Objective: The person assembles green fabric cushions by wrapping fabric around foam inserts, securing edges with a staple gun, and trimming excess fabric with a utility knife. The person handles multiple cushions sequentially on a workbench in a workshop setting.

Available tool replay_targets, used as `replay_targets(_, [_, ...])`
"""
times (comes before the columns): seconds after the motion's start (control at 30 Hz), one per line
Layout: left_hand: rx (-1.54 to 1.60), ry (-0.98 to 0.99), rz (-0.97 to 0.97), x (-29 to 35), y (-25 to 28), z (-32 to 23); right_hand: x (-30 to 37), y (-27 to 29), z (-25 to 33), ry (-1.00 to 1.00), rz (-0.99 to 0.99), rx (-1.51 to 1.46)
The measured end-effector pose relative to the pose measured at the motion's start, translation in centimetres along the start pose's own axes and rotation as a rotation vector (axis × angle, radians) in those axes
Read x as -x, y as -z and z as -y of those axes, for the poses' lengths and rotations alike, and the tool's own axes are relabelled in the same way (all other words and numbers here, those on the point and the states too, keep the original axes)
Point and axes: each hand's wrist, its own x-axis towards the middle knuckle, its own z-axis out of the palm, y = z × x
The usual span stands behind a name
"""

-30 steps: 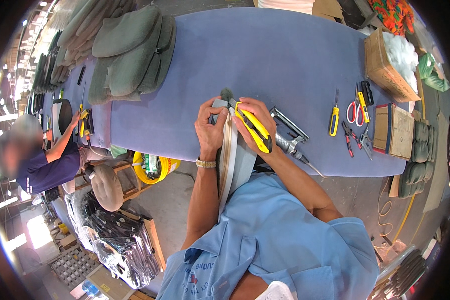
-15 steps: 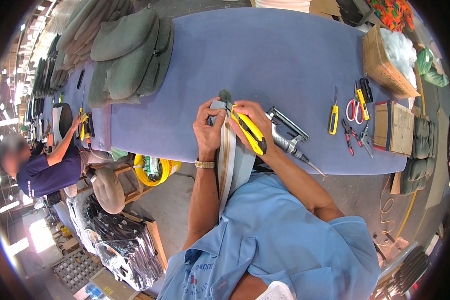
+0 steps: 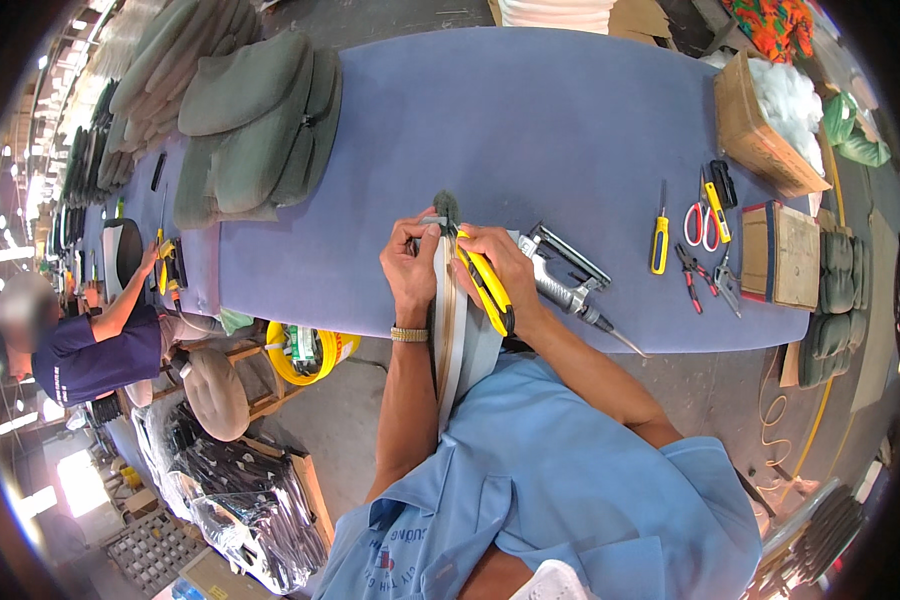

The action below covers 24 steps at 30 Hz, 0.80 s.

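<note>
Blue padded bench point(image 3: 570, 110) fills the middle of a crowded workshop. Left hand point(image 3: 412, 268) pinches the top end of a grey fabric strip with a zipper point(image 3: 455, 330), at the bench's near edge; the strip hangs off that edge toward the person's blue shirt. Right hand point(image 3: 505, 268) is closed around a yellow utility knife point(image 3: 486, 288) and also touches the strip's top, just beside the left hand. A dark green scrap point(image 3: 446, 206) sits right above both hands.

Silver staple gun point(image 3: 568, 280) lies just right of the right hand, near the same edge. Further right: yellow-handled screwdriver point(image 3: 659, 240), red-handled scissors point(image 3: 694, 220), pliers point(image 3: 690, 275). Cardboard box of white stuffing point(image 3: 755, 130) at the far right corner. Stack of green cushion covers point(image 3: 250, 120) at the far left end. Another person point(image 3: 80, 345) in a dark blue shirt works at the left end of the bench. Yellow tape roll point(image 3: 305, 350) sits below the bench's near edge.
</note>
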Motion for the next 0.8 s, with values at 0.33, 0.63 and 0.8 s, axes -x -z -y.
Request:
replay_targets(0.33, [0.132,0.065,-0.053,-0.4,0.3,-0.1,0.8,0.2,0.5,0.007,0.006,-0.023])
replay_targets(0.63, [-0.303,-0.153,0.110,0.5,1.1,-3.9,-0.9,2.0,0.6,0.062,-0.184,-0.092])
replay_targets(0.8, [-0.462,-0.260,0.000,1.6,-0.5,-4.7,-1.4,2.8,-0.3,-0.040,-0.155,-0.205])
